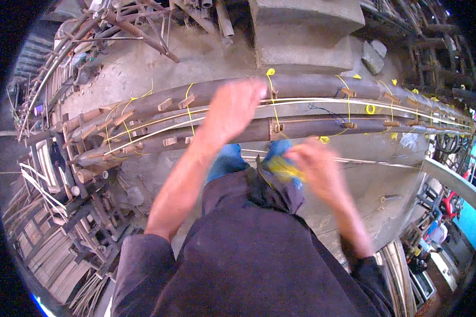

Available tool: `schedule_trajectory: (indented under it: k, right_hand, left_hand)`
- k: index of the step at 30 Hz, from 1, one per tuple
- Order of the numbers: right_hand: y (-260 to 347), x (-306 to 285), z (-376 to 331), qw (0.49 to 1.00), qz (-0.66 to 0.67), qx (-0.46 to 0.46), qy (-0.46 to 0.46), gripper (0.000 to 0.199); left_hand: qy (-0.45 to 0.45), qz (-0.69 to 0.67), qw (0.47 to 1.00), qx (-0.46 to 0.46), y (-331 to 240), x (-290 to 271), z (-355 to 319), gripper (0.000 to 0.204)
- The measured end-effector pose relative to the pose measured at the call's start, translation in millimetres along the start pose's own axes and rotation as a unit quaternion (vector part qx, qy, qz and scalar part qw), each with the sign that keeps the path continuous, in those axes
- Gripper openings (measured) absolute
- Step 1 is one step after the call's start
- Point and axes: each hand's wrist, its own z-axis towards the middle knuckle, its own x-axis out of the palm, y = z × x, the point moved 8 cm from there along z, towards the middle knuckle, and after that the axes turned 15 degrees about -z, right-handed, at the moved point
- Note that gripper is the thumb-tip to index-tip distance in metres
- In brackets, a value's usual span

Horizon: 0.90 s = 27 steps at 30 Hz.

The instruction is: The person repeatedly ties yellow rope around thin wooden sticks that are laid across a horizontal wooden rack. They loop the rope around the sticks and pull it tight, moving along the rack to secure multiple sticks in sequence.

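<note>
Two long dark pipes, a far pipe (307,87) and a near pipe (243,130), run side by side across in front of me. Yellow cords (349,108) span them at several places, with small wooden pegs (349,92) at the ties. My left hand (235,108) is over the far pipe, beside a yellow cord (274,103); its fingers are smeared by motion. Nearer my body, my right hand (317,161) is closed around a blurred bunch of yellow cord (285,170). Thin pale strips (312,100) run lengthwise between the pipes.
Concrete blocks (307,31) stand beyond the pipes, next to loose stones (373,57). Metal frames and poles (137,31) crowd the far left. Stacked slats (63,243) lie at the lower left. A pale beam (455,182) and a cluttered rack are at the right.
</note>
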Motion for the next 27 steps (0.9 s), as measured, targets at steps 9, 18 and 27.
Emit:
schedule_trajectory:
  k: [9, 18, 27]
  right_hand:
    - [125.4, -61.8, 178.5, 0.952, -0.126, -0.275, -0.054, 0.018]
    - [34.3, 23.6, 89.7, 0.978, 0.115, -0.172, -0.035, 0.016]
    - [34.2, 106.4, 41.3, 0.955, -0.016, -0.297, 0.019, 0.025]
  left_hand:
    - [-0.157, 0.054, 0.984, 0.061, 2.0, 13.0, -17.3, 0.022]
    - [-0.106, 0.142, 0.984, 0.018, 13.9, 24.5, -20.9, 0.015]
    - [-0.050, -0.169, 0.984, -0.043, -31.9, -4.4, 36.7, 0.036]
